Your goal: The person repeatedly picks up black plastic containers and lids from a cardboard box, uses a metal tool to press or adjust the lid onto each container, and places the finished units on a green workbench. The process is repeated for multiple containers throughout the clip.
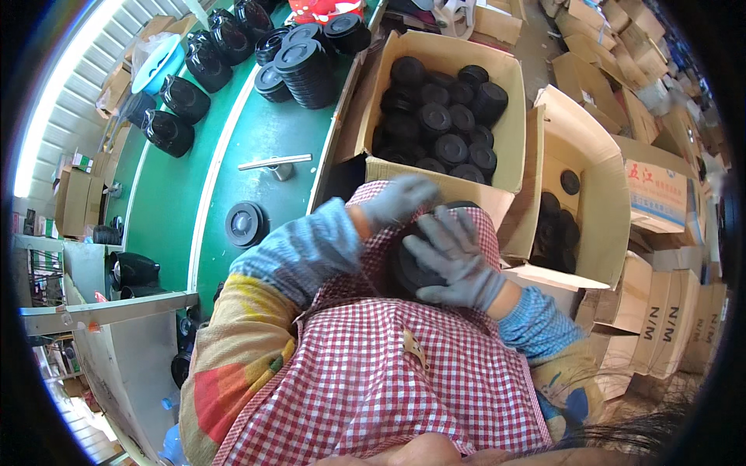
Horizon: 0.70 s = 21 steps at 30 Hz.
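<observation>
Nearest, over a red-and-white checked apron (373,373), both grey-gloved hands work one round black plastic lid (412,268): the right hand (454,256) spread flat across it, the left hand (400,198) curled on its far edge. Beyond, the large open cardboard box (509,132) looks nearly full of such lids, while stacks of lids (307,70) wait far left on the green table (272,132), so much seems packed and some remains.

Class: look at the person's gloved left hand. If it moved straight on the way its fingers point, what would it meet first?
The left hand points right and slightly up. First in that line is probably the near flap of the cardboard box of black lids, though depth is unclear.
</observation>
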{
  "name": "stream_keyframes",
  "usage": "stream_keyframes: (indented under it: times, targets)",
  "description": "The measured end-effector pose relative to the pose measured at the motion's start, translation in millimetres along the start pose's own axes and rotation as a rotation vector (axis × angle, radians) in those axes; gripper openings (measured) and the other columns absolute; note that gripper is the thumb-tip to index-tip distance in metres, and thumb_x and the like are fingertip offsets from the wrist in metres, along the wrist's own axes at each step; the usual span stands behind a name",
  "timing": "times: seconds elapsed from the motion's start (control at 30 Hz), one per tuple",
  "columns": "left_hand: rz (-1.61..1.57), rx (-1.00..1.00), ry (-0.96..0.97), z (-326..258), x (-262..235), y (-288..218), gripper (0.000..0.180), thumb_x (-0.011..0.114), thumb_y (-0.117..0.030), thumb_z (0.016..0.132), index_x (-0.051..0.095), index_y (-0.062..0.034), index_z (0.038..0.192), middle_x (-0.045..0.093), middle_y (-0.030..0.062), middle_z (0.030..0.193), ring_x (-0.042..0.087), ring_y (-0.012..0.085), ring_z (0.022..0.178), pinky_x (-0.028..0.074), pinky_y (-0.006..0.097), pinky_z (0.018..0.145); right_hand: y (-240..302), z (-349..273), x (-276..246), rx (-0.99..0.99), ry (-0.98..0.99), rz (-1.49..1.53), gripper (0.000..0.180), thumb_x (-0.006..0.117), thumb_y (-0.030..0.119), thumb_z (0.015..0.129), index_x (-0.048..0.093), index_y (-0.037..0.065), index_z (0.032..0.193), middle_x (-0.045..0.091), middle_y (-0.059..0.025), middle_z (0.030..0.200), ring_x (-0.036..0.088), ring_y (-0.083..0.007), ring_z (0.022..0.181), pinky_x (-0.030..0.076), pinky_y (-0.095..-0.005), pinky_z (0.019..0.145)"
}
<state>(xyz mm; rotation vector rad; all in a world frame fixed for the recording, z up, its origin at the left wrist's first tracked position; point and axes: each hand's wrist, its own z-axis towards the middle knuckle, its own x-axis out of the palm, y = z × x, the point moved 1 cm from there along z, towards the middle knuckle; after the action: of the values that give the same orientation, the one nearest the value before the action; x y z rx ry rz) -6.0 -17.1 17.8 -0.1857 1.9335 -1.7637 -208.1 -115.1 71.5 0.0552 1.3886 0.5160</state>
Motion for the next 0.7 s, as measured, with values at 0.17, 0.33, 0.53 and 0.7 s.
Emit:
stream_keyframes:
  times: [0.17, 0.33, 0.53, 0.7]
  targets:
    - [1.212, -0.144, -0.487, -61, -232, 97, 0.069, 0.073, -0.023, 0.078, 0.052, -0.0124, 0.143, 0.061, 0.0189, 0.133, 0.055, 0.0374, 0.127, 0.035, 0.052, 0.113, -27, -41, -13, 0.254, -0.409, 0.269, 0.083, 0.039, 0.069, 0.099, 0.041, 0.007, 0.154, 0.032, -0.0214, 0.161, 0.027, -0.0401, 0.150, 0.020, -0.0515, 0.123]
    - [1.260, -0.733, -0.093, -102, -303, 135, 0.033, 0.063, -0.025, 0.090, 0.069, -0.0213, 0.122, 0.071, 0.0170, 0.115, 0.066, 0.0374, 0.112, 0.051, 0.048, 0.096, -32, -26, -36, 0.392, -0.518, 0.334, 0.068, 0.046, 0.053, 0.104, 0.049, 0.001, 0.147, 0.046, -0.0206, 0.151, 0.042, -0.0360, 0.143, 0.030, -0.0464, 0.120]
    - [0.881, -0.371, 0.175, -69, -193, -58, 0.028, 0.066, -0.031, 0.093, 0.068, -0.0070, 0.107, 0.069, 0.0183, 0.090, 0.068, 0.0387, 0.084, 0.053, 0.046, 0.075, -2, 36, -90, 0.057, -0.348, -0.203, 0.062, 0.064, 0.044, 0.093, 0.056, 0.008, 0.142, 0.056, -0.0152, 0.142, 0.050, -0.0359, 0.133, 0.037, -0.0504, 0.112]
    - [0.792, 0.242, 0.337, -74, -82, -133, 0.029, 0.069, -0.031, 0.091, 0.068, -0.0094, 0.111, 0.068, 0.0174, 0.088, 0.068, 0.0366, 0.083, 0.053, 0.044, 0.073, 7, 52, -106, 0.224, 0.205, -0.142, 0.066, 0.071, 0.043, 0.084, 0.059, 0.013, 0.141, 0.072, -0.0131, 0.116, 0.069, -0.0327, 0.104, 0.051, -0.0472, 0.090]
